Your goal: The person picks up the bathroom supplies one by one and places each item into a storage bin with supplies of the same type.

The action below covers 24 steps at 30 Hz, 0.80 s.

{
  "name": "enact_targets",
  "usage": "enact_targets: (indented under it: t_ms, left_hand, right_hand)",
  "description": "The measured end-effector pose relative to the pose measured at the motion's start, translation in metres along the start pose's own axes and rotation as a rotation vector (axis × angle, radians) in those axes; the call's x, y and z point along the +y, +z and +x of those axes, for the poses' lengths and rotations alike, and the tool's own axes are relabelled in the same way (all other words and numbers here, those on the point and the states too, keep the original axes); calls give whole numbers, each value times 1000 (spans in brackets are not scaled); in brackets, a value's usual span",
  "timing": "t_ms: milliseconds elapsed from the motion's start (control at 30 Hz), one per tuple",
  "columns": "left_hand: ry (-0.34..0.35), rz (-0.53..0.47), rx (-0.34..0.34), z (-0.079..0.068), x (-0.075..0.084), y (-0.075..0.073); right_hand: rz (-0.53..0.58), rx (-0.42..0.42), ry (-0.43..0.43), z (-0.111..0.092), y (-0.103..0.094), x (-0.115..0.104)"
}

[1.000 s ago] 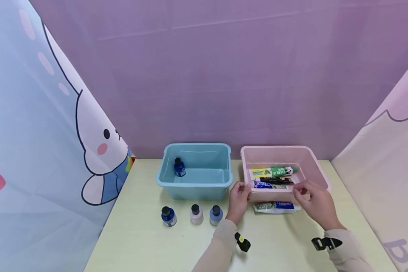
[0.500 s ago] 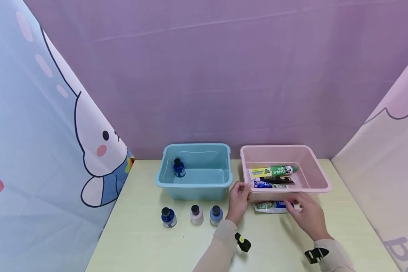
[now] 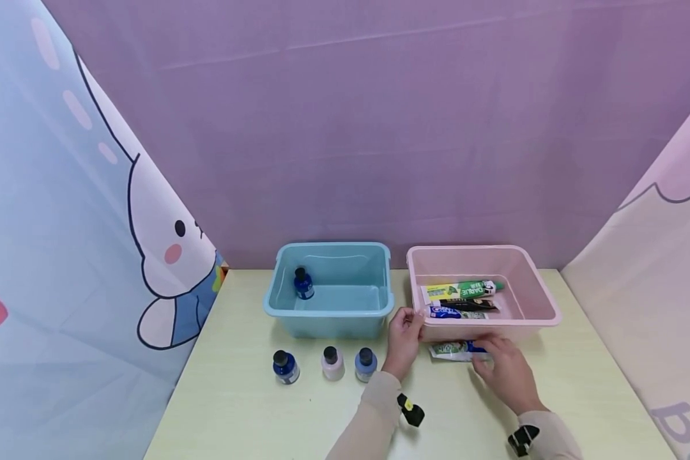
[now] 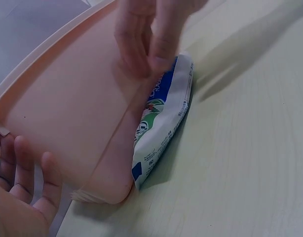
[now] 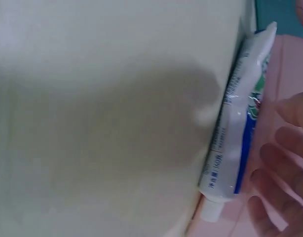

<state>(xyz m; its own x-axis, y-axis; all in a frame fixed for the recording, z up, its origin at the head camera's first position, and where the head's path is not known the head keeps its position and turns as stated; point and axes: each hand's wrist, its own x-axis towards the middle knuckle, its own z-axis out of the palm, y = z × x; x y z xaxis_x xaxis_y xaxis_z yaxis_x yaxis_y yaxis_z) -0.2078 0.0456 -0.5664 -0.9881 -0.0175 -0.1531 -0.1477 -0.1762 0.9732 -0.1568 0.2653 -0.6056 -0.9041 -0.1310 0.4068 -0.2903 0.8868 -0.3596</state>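
Head view. The left sleeve (image 3: 363,416) and right sleeve (image 3: 551,437) are pale beige, plain and matte, lightly creased, each reaching the wrist. At the left cuff: 1 black wrist fitting (image 3: 414,415), angular, with a blocky end and 1 small yellow mark. At the right cuff: 1 black strap piece (image 3: 522,441), compact, with thin pale lines. The left hand (image 3: 403,344) and right hand (image 3: 507,374) are bare.

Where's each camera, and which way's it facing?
On head: forward and down at the blue bin and pink bin; left hand, right hand, sleeves show.
On left wrist: toward the pink bin and a toothpaste tube; both hands show.
On right wrist: toward the toothpaste tube; right hand shows.
Both wrist views share toothpaste tube and pink bin.
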Motion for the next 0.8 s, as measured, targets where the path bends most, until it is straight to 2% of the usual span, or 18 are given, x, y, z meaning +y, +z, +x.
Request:
enact_targets:
  t_ms: [133, 233, 500, 800]
  left_hand:
    - [-4, 7, 1, -1, -1, 0]
    - [-4, 11, 0, 0, -1, 0]
    - [3, 2, -7, -1, 0, 0]
    - [-1, -14, -18, -1, 0, -1]
  right_hand:
    - [-49, -87, 22, -5, 4, 0]
    - [-74, -121, 32, -5, 5, -2]
    - [-106, -160, 91, -6, 6, -11]
    - [-149, -156, 96, -10, 11, -13]
